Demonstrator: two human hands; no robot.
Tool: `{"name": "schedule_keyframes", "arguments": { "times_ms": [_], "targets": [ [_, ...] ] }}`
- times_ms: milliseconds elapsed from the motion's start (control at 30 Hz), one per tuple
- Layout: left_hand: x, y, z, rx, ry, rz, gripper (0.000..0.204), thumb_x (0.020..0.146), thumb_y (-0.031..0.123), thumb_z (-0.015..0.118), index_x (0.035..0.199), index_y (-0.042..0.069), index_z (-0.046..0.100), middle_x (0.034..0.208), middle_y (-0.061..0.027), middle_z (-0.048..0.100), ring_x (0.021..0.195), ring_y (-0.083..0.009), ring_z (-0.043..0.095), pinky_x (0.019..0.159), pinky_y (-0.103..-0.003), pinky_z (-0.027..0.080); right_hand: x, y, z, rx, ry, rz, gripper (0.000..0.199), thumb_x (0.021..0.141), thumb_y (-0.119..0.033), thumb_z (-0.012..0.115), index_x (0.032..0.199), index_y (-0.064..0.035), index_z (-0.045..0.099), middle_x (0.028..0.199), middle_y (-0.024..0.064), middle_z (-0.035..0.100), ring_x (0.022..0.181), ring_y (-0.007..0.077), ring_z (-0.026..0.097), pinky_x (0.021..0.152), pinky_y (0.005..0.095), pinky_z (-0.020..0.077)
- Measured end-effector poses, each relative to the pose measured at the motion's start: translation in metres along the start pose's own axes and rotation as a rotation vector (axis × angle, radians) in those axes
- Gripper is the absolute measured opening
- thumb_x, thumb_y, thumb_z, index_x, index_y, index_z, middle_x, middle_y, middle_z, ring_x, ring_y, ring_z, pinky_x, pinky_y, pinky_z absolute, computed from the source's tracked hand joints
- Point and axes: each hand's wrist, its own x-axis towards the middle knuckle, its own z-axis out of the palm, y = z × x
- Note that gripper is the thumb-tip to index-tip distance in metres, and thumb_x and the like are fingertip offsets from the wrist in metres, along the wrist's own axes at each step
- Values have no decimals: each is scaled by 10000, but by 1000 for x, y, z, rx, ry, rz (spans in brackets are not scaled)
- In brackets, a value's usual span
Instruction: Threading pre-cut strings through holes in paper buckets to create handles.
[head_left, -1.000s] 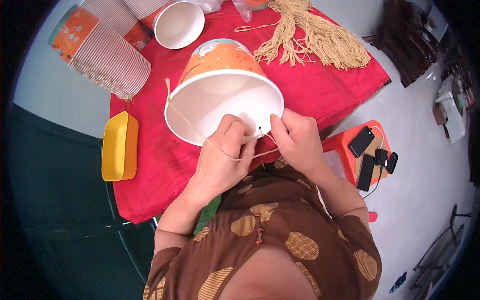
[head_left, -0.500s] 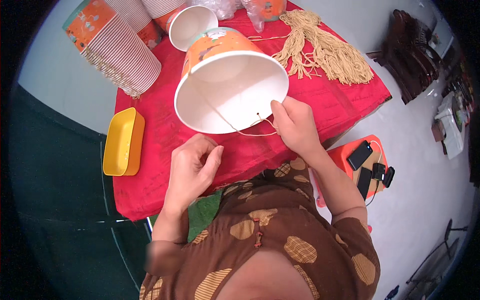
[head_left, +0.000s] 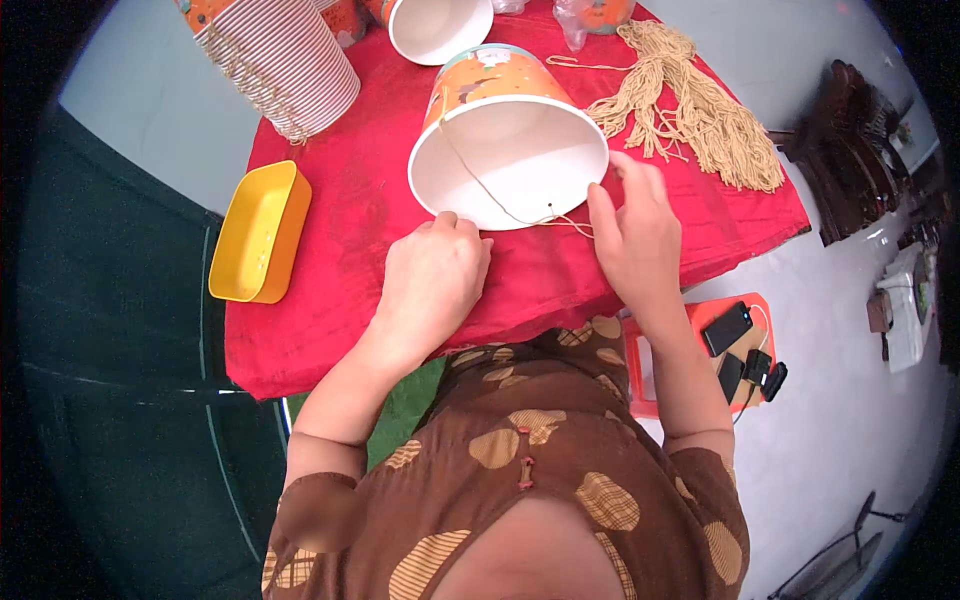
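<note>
A large orange patterned paper bucket (head_left: 535,150) with a white inside lies on its side, mouth toward me. A thin beige string (head_left: 478,180) runs across its mouth from the left rim to a small hole at the lower right rim, its tail lying beside my right hand. My left hand (head_left: 432,280) is closed, knuckles up, against the bucket's lower left rim; anything inside its fingers is hidden. At the right rim my right hand (head_left: 640,232) has thumb and fingers apart, near the string's tail, with nothing seen gripped.
On the red tablecloth (head_left: 350,215) stand a yellow box (head_left: 225,270), a stack of nested buckets (head_left: 290,70) with strings, and another bucket (head_left: 440,25). A beige string bundle (head_left: 700,110) lies at the far right. Phones (head_left: 727,328) rest on an orange stool beside the table.
My left hand has reached forward to the bucket's lower left rim. My right hand has loosened from its pinch on the right rim, fingers now spread. The whole view has shifted.
</note>
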Motion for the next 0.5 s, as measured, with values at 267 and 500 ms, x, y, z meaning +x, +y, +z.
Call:
{"name": "schedule_keyframes", "arguments": {
  "times_ms": [267, 500],
  "targets": [
    [3, 4, 1, 65, -92, 14, 265, 875, 214, 659, 783, -34, 651, 791, -208, 651, 700, -356, 685, 585, -445, 563, -43, -56, 3, 415, -65, -792, 243, 772, -120, 635, 995, -25, 626, 1013, 125, 616, 918, 269, 619, 815, 401, 509],
    [-4, 21, 5, 116, -128, -15, 250, 848, 219, 715, 780, -6, 629, 808, -180, 658, 689, -358, 675, 591, -433, 572, -55, -84, 28, 448, -179, -1193, 323, 716, -192, 611, 1013, -70, 643, 1148, 61, 596, 1064, 211, 586, 969, 371, 468]
  ]
}}
